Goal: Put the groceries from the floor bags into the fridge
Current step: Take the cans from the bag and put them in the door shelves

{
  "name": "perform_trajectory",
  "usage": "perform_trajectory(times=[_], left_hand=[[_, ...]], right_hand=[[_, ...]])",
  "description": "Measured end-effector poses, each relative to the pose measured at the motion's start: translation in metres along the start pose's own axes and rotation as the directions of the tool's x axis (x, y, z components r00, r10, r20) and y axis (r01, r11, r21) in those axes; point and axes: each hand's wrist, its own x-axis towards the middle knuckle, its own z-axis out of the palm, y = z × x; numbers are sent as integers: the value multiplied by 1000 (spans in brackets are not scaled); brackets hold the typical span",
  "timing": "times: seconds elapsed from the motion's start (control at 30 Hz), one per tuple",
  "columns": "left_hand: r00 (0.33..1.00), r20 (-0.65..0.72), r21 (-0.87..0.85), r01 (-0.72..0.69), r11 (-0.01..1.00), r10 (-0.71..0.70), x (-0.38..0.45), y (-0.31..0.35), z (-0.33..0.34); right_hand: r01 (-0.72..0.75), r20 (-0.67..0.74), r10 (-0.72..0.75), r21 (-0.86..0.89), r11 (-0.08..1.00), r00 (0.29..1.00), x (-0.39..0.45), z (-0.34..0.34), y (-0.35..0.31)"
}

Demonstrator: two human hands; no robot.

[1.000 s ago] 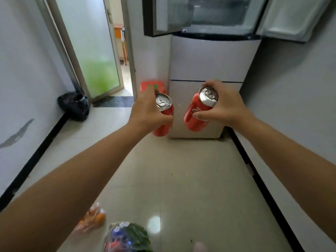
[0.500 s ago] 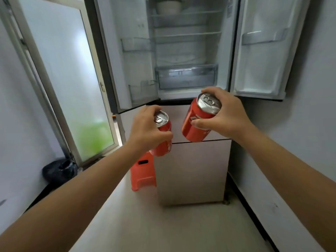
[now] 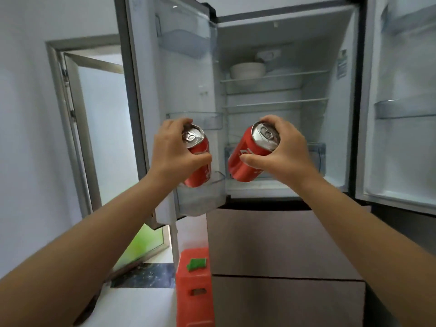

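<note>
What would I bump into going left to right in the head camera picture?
Doorway → left fridge door → left hand → left can → right can → right hand → right fridge door.

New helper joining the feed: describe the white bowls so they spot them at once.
Look into the open fridge, between its two swung-out doors. On the top wire shelf, at its left end, sits the stack of white bowls, the only dishware on the shelves.

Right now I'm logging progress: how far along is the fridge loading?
Done: both fridge doors are open. In hand: the left hand and right hand each grip a red can. Left: shelving them; only bowls sit inside.
</note>
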Motion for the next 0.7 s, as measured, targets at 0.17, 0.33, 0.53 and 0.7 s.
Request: perform_trajectory(times=[0.17, 0.33, 0.53, 0.7], left_hand=[[955, -270, 42, -114, 993, 121, 81, -11, 5], [905, -371, 107, -182, 978, 209, 152, -12, 24], [935, -321, 185, -95, 978, 151, 202, -30, 52], [959, -283, 168, 18, 986, 30, 215, -53, 67]], right_hand=[[128, -115, -125, 24, 991, 986, 90, 35, 17], [256, -252, -233, 60, 965, 939, 163, 61, 28], [288, -259, -264, 59, 956, 929, 224, 93, 42], [189, -138, -165, 180, 965, 977, 255, 117, 64]])
